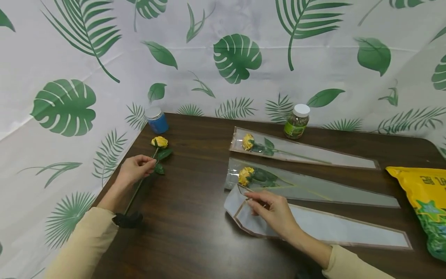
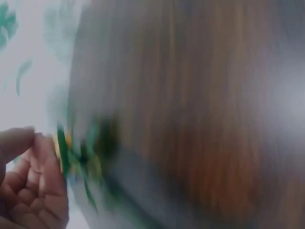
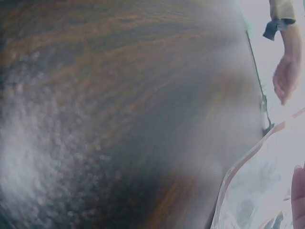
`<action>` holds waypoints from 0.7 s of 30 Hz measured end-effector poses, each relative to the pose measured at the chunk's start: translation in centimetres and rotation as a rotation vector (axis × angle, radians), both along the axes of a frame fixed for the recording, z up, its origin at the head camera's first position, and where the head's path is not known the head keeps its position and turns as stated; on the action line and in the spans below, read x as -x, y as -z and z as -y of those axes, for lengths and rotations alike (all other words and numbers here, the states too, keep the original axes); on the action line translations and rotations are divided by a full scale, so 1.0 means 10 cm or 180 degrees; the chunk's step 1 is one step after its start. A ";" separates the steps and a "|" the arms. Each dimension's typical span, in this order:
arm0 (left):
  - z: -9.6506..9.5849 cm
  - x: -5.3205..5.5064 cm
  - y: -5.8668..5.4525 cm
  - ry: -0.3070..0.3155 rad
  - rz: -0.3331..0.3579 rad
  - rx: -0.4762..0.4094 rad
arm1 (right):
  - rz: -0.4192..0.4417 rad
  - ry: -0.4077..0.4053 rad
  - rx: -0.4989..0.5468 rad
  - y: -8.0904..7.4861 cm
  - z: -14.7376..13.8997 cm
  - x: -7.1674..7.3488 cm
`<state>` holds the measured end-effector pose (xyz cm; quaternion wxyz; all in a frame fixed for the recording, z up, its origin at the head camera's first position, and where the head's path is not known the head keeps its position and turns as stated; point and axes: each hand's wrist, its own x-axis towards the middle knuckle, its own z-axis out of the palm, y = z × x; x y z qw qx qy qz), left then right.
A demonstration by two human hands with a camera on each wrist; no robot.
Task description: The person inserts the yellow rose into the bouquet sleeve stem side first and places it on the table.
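Observation:
On the left of the head view, my left hand (image 1: 134, 170) pinches the stem of a yellow artificial rose (image 1: 159, 142) between thumb and fingers, just beside its leaves. The bloom points away from me and the stem runs back toward my sleeve. My right hand (image 1: 273, 213) pinches the lifted wide end of a brown-edged flower sleeve (image 1: 341, 224), which lies nearest me. In the right wrist view, the sleeve's clear film (image 3: 252, 186) bulges up by my fingertips. The left wrist view is blurred, with the rose's leaves (image 2: 83, 157) beside my fingers.
Two sleeves holding yellow roses (image 1: 248, 142) lie behind on the dark wooden table (image 1: 188, 217). A blue jar (image 1: 158, 122) stands at the far left corner, a white-lidded jar (image 1: 297, 122) at the back. The yellow and green bag (image 1: 426, 205) lies at right.

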<state>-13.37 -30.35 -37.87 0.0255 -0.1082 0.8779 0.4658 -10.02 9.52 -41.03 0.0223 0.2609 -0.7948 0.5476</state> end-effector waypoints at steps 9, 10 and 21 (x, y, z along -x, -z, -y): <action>0.32 -0.16 0.12 -0.0053 0.0352 0.0435 | 0.0005 -0.0075 0.0115 -0.01 0.01 0.00; 0.32 -0.17 0.13 -0.0061 0.0383 0.0450 | 0.0034 -0.0075 0.0108 -0.01 0.01 0.00; 0.34 -0.15 0.20 -0.0121 0.0384 0.0493 | 0.0077 -0.0064 0.0058 0.01 0.01 -0.02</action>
